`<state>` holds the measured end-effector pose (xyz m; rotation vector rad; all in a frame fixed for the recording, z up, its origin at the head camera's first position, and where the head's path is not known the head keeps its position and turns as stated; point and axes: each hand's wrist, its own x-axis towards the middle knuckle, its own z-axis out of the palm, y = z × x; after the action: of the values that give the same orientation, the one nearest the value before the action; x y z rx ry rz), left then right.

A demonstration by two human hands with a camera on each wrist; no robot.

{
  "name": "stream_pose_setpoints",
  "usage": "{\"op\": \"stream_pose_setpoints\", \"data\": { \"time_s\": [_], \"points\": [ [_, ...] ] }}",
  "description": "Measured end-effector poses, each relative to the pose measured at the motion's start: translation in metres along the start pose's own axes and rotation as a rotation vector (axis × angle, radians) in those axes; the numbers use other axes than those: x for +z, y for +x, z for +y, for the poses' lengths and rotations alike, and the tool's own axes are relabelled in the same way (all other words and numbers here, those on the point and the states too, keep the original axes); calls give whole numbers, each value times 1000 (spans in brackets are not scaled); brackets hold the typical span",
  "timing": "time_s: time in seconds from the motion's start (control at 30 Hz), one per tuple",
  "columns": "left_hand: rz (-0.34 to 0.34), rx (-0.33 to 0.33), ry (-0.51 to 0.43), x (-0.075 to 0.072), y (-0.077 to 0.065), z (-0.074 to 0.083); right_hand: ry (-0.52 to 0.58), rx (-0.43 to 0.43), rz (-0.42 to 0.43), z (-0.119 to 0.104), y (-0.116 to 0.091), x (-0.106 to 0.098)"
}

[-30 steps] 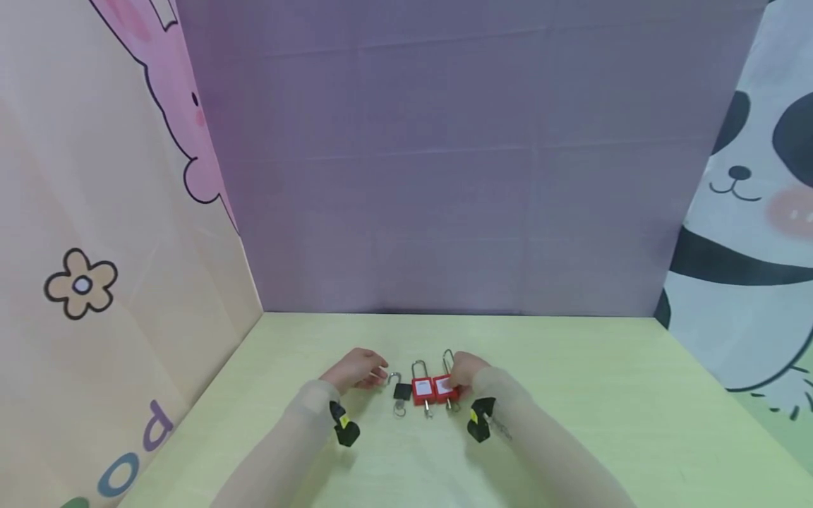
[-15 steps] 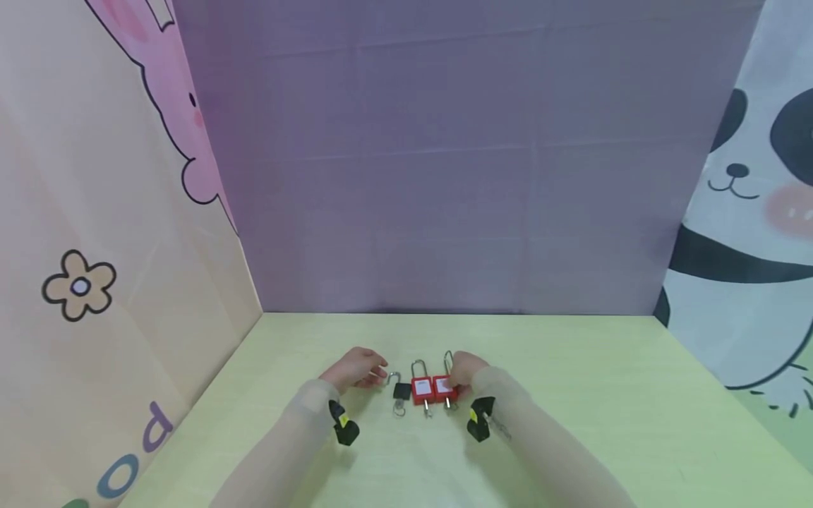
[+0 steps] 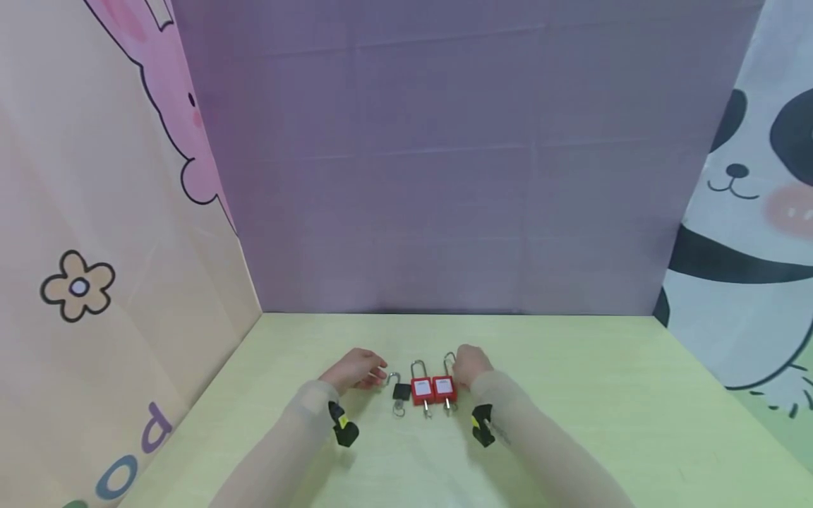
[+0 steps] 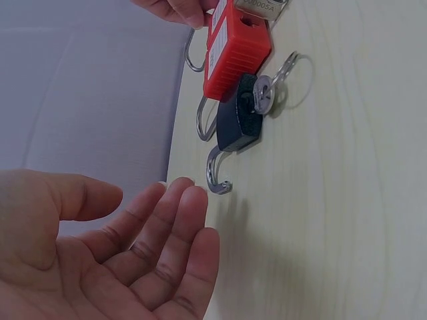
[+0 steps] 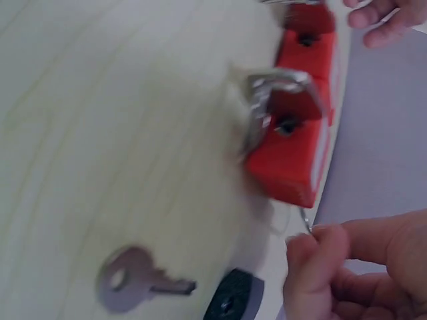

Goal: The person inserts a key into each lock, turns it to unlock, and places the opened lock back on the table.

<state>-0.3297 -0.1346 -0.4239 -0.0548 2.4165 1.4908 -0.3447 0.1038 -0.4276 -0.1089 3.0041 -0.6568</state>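
Two red padlocks with white labels lie side by side, a left one and a right one, metal shackles pointing away and keys in their bottoms. My right hand pinches the shackle of the right red padlock; its fingertips meet the thin metal in the right wrist view. To the left of the red pair lies a black padlock, its shackle swung open and a key on a ring at its bottom. My left hand hovers palm-up beside that shackle, fingers relaxed and holding nothing.
In the right wrist view a loose key and another dark padlock lie on the pale table, near my right wrist. A purple cloth backdrop rises behind the table, with printed curtains on both sides.
My right hand has moved slightly away from the body of the right red padlock, up to its shackle, uncovering the white label. The left hand has stayed in place.
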Motion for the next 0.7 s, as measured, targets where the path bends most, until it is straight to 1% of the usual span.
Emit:
{"op": "stream_pose_setpoints", "data": {
  "time_s": [0.1,0.2,0.47,0.6,0.7],
  "points": [
    [-1,6,-3,0,0,-1,-55,-25,56,4,3,4],
    [-1,8,-6,1,0,-3,-97,-31,92,7,4,9],
    [-6,6,-16,0,2,-4,-188,-44,131,5,3,16],
    [-4,3,-14,0,3,-5,-185,-55,153,8,2,16],
    [-6,3,-9,0,1,-5,-139,-49,142,11,0,9]
  ]
}}
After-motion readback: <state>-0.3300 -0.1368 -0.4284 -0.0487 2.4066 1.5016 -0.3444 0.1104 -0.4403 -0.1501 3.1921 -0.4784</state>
